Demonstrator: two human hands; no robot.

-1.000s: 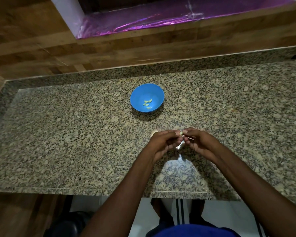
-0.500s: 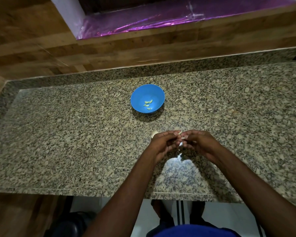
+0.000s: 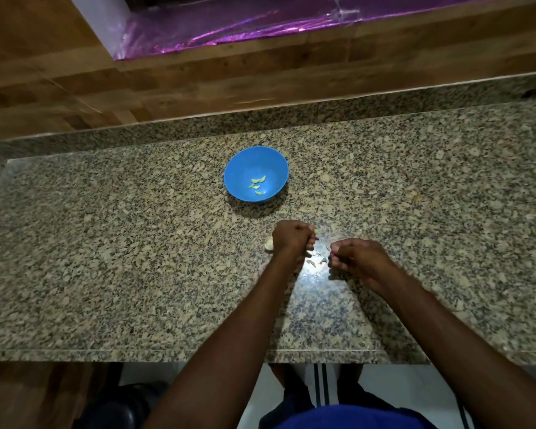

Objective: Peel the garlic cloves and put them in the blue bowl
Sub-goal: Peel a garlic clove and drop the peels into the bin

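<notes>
The blue bowl (image 3: 240, 168) stands on the granite counter beyond my hands, with several peeled pale cloves (image 3: 257, 184) in its bottom. My left hand (image 3: 291, 238) is curled round a garlic clove (image 3: 313, 232), of which only a pale tip shows by the fingers. A short gap to the right, my right hand (image 3: 355, 255) pinches a small flake of garlic skin (image 3: 328, 248) at its fingertips. The rest of the garlic bulb (image 3: 269, 243) lies on the counter, half hidden behind my left hand.
Small scraps of peel (image 3: 317, 261) lie on the counter (image 3: 106, 258) between my hands. A raised granite ledge and a wooden wall run along the back. The counter's front edge passes under my forearms.
My hands, joined over the clove before, have pulled apart: the left stays with the clove, the right has moved right and toward me with a bit of skin. Peel scraps now lie between them.
</notes>
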